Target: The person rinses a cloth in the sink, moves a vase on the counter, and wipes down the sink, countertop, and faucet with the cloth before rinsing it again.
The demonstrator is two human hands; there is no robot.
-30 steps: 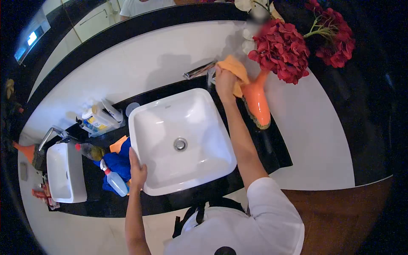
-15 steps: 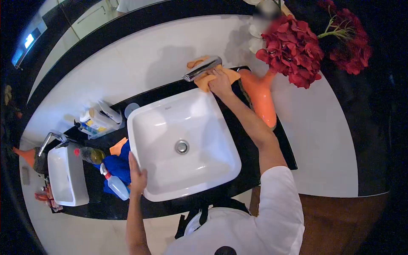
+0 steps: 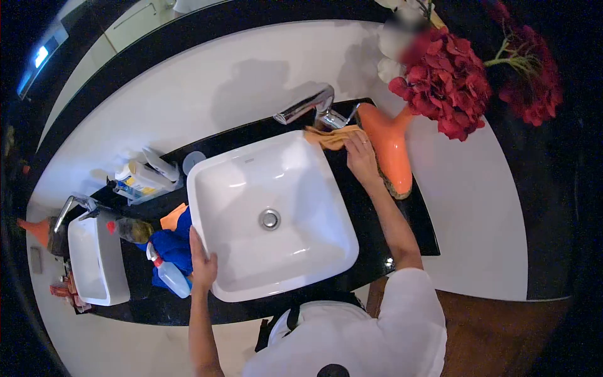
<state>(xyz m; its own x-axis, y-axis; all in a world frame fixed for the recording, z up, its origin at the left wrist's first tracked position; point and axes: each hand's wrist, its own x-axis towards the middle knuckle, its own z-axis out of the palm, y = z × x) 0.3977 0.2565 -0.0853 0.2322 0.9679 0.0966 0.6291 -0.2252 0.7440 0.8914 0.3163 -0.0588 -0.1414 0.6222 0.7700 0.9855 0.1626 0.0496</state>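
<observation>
My right hand (image 3: 362, 160) is closed on an orange cloth (image 3: 335, 137), which lies between the back right corner of the white basin (image 3: 314, 213) and the foot of the chrome faucet (image 3: 320, 107). An orange vase (image 3: 389, 147) stands just right of that hand. My left hand (image 3: 203, 264) rests against the basin's left rim, thumb apart from the fingers, with nothing held. Beside it on the left are a blue cloth (image 3: 173, 245) and a spray bottle (image 3: 171, 276) lying on its side.
Red flowers (image 3: 449, 81) lean over the right end of the black counter (image 3: 352, 283). At the back left stands a caddy of bottles (image 3: 144, 179). A bottle of yellowish liquid (image 3: 134, 230) lies near a smaller basin (image 3: 94, 257) with its own faucet (image 3: 72, 204).
The orange cloth has gone from around the faucet down to its base, with my right hand moving toward me and rightward. The faucet is now uncovered. My left hand has stayed at the basin rim.
</observation>
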